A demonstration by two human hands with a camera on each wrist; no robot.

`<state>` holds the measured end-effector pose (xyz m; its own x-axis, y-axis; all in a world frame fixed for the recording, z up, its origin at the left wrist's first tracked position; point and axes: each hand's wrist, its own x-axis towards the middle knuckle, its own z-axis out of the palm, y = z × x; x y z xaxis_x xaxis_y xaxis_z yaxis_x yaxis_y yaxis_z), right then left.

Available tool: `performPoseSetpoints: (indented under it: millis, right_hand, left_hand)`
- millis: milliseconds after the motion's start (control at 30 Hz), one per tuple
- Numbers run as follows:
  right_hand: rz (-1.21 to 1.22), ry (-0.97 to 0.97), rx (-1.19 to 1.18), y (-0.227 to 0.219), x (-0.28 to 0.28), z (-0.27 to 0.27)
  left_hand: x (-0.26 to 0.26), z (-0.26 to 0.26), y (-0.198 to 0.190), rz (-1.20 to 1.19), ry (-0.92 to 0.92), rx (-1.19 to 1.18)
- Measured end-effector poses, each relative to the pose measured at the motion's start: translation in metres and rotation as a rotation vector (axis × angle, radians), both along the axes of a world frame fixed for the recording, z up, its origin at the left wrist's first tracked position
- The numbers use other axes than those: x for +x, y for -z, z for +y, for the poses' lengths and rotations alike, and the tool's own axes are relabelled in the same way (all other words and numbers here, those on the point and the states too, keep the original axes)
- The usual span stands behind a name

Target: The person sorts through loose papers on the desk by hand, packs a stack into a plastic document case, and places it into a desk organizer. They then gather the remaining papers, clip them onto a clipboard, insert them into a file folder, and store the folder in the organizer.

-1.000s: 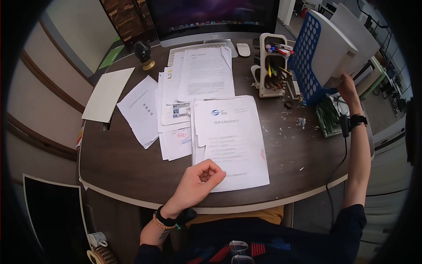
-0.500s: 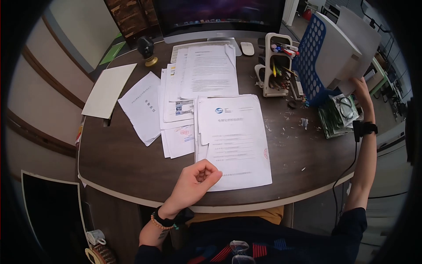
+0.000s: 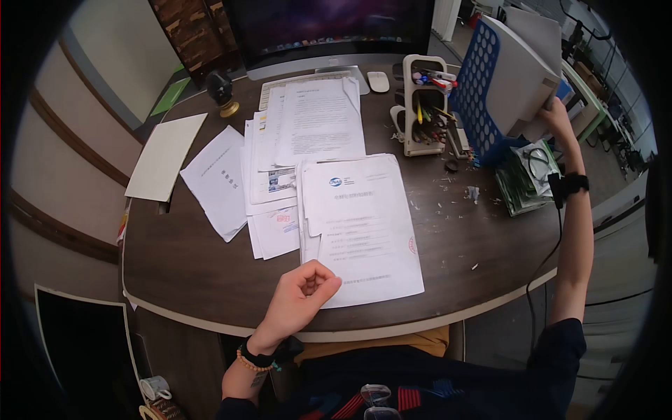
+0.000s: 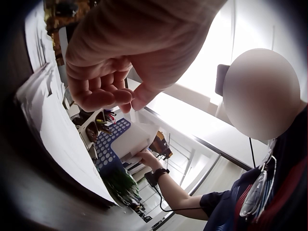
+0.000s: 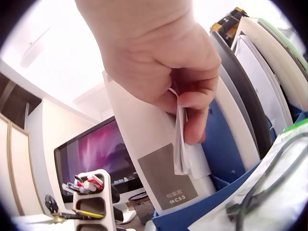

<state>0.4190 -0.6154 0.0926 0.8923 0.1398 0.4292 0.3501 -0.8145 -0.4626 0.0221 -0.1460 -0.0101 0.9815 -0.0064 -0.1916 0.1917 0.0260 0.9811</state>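
Note:
My left hand (image 3: 301, 297) hovers over the lower left edge of the printed report (image 3: 378, 245), holding nothing; its fingers are loosely curled, and the thumb meets the index finger in the left wrist view. At the far right of the desk, my right hand (image 3: 563, 129) reaches to the blue perforated file holder (image 3: 476, 84). In the right wrist view, thumb and fingers pinch several thin white sheets (image 5: 181, 154) beside a white file box (image 5: 134, 122) with a grey label. Blue inner surface and other folders (image 5: 248, 96) show beyond the sheets.
Overlapping papers (image 3: 322, 126) lie before the monitor (image 3: 329, 31). A pen organizer (image 3: 413, 143), a mouse (image 3: 378, 82) and green packets (image 3: 511, 185) are near the holder. A dark cable (image 3: 542, 269) trails from the right wrist. Paper scraps lie on the desk (image 3: 462, 245).
My right hand has moved slightly left and up at the file holder, and the loose sheets there stand closer to the white box. The left hand keeps its pose; the head view has shifted.

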Motion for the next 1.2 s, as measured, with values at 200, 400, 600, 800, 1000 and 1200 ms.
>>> performPoseSetpoints:
  millis: [200, 400, 600, 800, 1000, 1200]
  right_hand:
    - [0.080, 0.067, 0.047, 0.012, 0.013, 0.009]
    - [0.155, -0.005, 0.038, 0.012, 0.009, 0.012]
    - [0.450, 0.025, 0.055, -0.027, -0.027, 0.025]
    - [0.273, 0.001, 0.056, 0.017, 0.002, 0.030]
    - [0.292, 0.036, -0.007, 0.032, -0.010, 0.035]
    - [0.074, 0.059, 0.027, 0.033, -0.015, 0.033]
  left_hand:
    - [0.000, -0.003, 0.001, -0.005, 0.005, 0.004]
    - [0.003, -0.013, -0.005, 0.021, 0.034, -0.010]
    - [0.001, -0.012, -0.006, 0.008, 0.031, 0.006]
    - [0.003, -0.016, -0.008, 0.015, 0.030, 0.008]
    - [0.004, -0.016, -0.006, 0.010, 0.026, 0.007]
    - [0.004, -0.012, -0.004, 0.018, 0.014, 0.008]
